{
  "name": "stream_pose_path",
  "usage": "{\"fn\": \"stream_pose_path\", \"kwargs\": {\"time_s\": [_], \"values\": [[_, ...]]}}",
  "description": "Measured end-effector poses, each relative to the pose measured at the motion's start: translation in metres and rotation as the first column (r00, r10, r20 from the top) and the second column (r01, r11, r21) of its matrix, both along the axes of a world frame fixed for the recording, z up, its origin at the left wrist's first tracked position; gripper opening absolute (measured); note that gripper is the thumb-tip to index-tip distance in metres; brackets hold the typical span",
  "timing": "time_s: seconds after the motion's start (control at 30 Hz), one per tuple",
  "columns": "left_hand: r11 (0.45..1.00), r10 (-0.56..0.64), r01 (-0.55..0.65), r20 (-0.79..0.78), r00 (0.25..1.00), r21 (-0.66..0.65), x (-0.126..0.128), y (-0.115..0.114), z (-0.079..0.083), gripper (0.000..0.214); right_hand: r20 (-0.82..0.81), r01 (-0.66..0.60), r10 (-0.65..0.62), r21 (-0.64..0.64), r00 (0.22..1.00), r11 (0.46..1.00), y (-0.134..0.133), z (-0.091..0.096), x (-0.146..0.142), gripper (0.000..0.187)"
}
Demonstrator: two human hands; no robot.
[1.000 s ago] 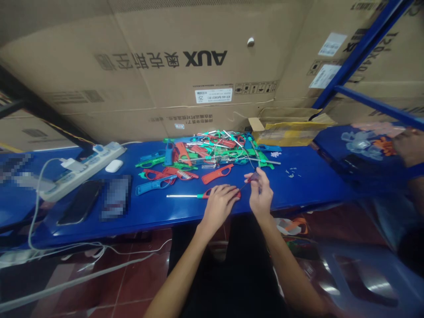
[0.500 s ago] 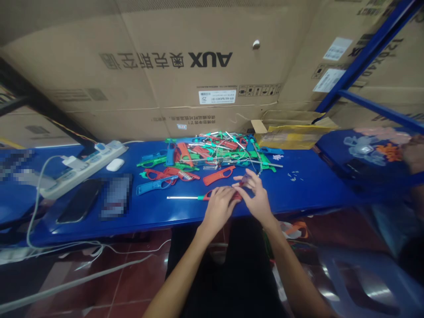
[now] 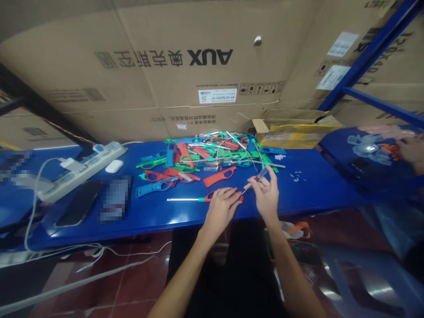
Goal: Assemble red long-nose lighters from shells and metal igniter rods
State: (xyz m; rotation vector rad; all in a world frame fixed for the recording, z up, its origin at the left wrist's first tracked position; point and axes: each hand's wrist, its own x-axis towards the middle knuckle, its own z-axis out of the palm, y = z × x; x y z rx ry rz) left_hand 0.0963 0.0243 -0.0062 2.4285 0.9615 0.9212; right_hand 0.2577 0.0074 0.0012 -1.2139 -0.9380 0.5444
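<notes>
My left hand (image 3: 222, 206) lies closed over a red long-nosed gas lighter (image 3: 207, 198), pressing it on the blue table; its metal tube points left from a green collar. In my right hand (image 3: 267, 194) is a screwdriver (image 3: 261, 174) with a clear and red handle, its thin shaft slanting down left to the lighter's right end. Whether the tip touches the lighter I cannot tell. Just behind lies a loose red handle shell (image 3: 219, 176). Further back is a heap of red, green and blue lighter parts (image 3: 228, 150) with metal tubes and wires.
A yellow-taped cardboard box (image 3: 296, 134) stands behind the heap. Small white pieces (image 3: 297, 176) lie at right. On the left are a power strip (image 3: 84, 170), a white earbud case (image 3: 114, 166) and a dark phone (image 3: 79, 203). Another person's hand (image 3: 412, 148) shows at far right.
My right hand has moved right, away from my left hand, and the screwdriver's shaft now shows. My left hand stays on the lighter.
</notes>
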Motion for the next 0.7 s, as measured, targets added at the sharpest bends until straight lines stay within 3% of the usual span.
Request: {"fn": "stream_pose_path", "kwargs": {"time_s": [0.43, 0.57, 0.7], "values": [[1.000, -0.007, 0.007, 0.008, 1.000, 0.021, 0.000, 0.000, 0.003, 0.023, 0.004, 0.009, -0.009, 0.019, 1.000, 1.000, -0.001, -0.004, 0.002, 0.064], [1.000, 0.003, -0.002, 0.015, 1.000, -0.018, 0.000, 0.000, 0.002, 0.023, 0.195, 0.034, -0.047, 0.070, 0.980, 0.997, -0.006, -0.007, -0.001, 0.058], [0.999, 0.003, -0.003, 0.014, 1.000, -0.036, -0.001, 0.001, 0.000, 0.025, 0.463, 0.017, -0.091, 0.161, 0.882, 0.987, -0.013, -0.011, -0.005, 0.056]]}}
